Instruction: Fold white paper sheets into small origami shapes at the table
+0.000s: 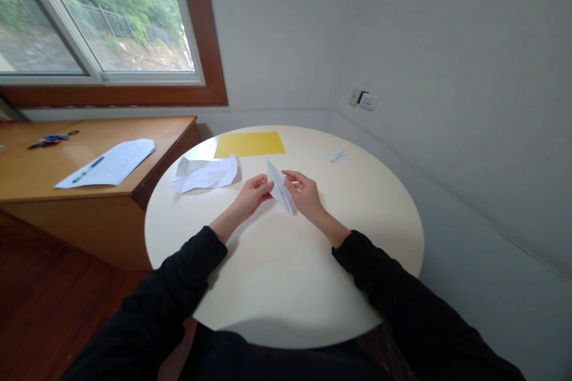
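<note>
A folded piece of white paper [279, 189], narrow and pointed at its far end, is held up over the round table between my hands. My left hand [254, 193] pinches its left side between thumb and fingers. On the right side, my right hand [304, 191] has curled fingers against the paper's edge, with the fingertips partly hidden behind it. Just beyond my left hand lies a creased, unfolded white sheet [205, 173]. Farther back, a flat yellow sheet [249, 144] rests on the table.
The round cream table [286, 286] fills the middle. A small folded paper piece [338, 156] lies at its far right. On the left, a wooden desk [134, 125] bears white paper [123, 161], a pen [88, 169] and scissors [52, 140]. Walls stand behind and to the right.
</note>
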### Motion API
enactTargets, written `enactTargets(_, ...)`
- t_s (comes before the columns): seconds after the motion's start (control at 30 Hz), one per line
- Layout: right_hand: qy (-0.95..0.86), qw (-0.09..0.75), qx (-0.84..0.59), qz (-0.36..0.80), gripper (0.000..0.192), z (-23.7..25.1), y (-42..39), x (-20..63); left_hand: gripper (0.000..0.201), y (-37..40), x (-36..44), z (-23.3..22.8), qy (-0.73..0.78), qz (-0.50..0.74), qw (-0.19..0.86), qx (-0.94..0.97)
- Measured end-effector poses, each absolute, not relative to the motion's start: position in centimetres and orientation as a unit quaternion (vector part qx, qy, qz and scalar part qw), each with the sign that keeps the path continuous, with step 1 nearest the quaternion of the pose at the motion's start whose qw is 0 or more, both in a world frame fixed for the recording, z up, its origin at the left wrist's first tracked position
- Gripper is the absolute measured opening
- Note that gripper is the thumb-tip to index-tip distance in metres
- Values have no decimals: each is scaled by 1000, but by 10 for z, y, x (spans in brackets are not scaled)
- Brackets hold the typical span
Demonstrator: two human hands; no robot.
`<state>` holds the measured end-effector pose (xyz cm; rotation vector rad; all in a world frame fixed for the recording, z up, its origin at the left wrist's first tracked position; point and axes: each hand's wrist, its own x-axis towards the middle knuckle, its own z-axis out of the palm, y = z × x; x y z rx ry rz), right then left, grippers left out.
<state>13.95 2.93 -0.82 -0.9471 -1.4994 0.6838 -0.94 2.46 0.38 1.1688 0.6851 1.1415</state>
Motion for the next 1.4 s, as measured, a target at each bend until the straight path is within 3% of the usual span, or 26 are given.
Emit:
enactTargets(0.33,-658,577,-389,288,21,-7,29,140,44,28,-8,-1,324,542,540,556)
enactTargets(0.77,-578,605,-387,388,18,-7,33,139,60,27,-7,0,319,550,464,617)
enactTargets(0.9,-578,594,-380,409,20,-7,35,141,51,29,-8,-2,329,558,438,623)
enactTargets(1.1,-589,566,-363,448,25,-8,34,142,21,31,-9,0,333,561,420,631)
enactTargets(1.4,-577,580,-361,447,8,-6,34,144,27,28,-11,3,312,561,546,538)
